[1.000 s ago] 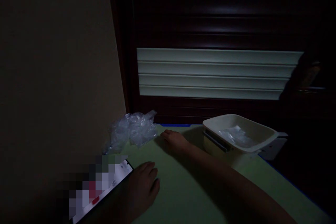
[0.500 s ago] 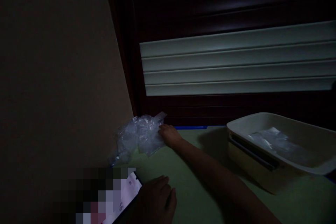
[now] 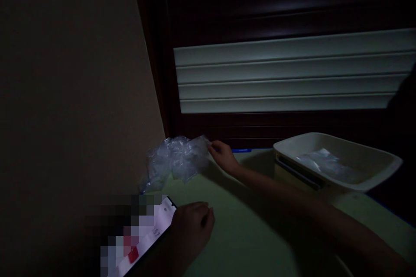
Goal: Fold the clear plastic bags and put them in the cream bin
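A crumpled heap of clear plastic bags (image 3: 182, 160) lies at the far left corner of the green tabletop (image 3: 234, 225), against the wall. My right hand (image 3: 224, 156) reaches across to its right side. Thumb and fingertips pinch the upper edge of one clear plastic bag (image 3: 199, 149). Closer to me, my left hand (image 3: 195, 229) hovers or rests over the table with curled fingers, thumb near the fingertips, and nothing visible in them. Just left of that hand is a phone (image 3: 156, 229) with a lit screen, partly covered by blurred blocks.
On the right stands a pale plastic bin (image 3: 377, 162) with clear plastic (image 3: 325, 162) inside. A blue strip (image 3: 242, 150) runs along the table's back edge. Behind rises a dark wooden panel with light slats (image 3: 276, 78). A plain wall (image 3: 81, 95) bounds the left side. The light is dim.
My right hand has moved right and slightly up, drawing the bag's edge with it. My left hand's fingers have curled in. The view has shifted a little.
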The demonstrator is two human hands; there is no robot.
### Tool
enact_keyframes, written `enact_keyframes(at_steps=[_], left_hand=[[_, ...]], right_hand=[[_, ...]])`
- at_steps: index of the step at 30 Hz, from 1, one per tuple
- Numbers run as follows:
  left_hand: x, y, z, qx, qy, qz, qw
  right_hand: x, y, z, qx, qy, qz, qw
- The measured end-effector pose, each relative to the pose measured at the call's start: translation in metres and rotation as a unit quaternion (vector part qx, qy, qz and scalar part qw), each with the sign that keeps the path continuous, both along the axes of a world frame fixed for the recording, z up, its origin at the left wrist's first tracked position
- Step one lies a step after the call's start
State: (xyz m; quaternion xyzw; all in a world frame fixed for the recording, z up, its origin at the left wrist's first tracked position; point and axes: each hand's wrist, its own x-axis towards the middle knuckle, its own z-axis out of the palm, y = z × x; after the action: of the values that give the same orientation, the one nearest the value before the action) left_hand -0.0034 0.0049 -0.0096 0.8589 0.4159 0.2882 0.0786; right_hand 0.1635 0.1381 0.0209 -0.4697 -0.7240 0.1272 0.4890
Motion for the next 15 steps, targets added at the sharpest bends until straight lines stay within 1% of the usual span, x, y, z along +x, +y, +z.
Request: enact_keyframes(at_steps=[2, 4, 8, 10, 12, 13, 15], left_hand=[[0.000, 0.002, 0.001, -0.005, -0.017, 0.006, 1.000], [0.001, 0.004, 0.002, -0.006, -0.042, 0.006, 0.999], [0.001, 0.007, 0.002, -0.011, -0.098, -0.007, 0.995], [0.000, 0.006, 0.001, -0.014, -0.113, -0.015, 0.993], [0.002, 0.003, 0.001, -0.024, -0.118, -0.026, 0.992], [0.003, 0.002, 0.002, -0.031, -0.115, -0.033, 0.992], [0.009, 0.001, 0.004, -0.070, -0.117, -0.053, 0.989]], right_hand=[[0.009, -0.020, 0.000, -0.030, 0.060, 0.010, 0.998], [0.018, -0.049, -0.004, -0.060, 0.116, 0.024, 0.991], [0.029, -0.116, -0.022, -0.117, 0.203, 0.031, 0.972], [0.031, -0.140, -0.031, -0.143, 0.234, 0.029, 0.961], [0.031, -0.153, -0.036, -0.162, 0.258, 0.027, 0.952], [0.031, -0.156, -0.037, -0.169, 0.270, 0.028, 0.948], [0.031, -0.157, -0.036, -0.179, 0.291, 0.032, 0.939]])
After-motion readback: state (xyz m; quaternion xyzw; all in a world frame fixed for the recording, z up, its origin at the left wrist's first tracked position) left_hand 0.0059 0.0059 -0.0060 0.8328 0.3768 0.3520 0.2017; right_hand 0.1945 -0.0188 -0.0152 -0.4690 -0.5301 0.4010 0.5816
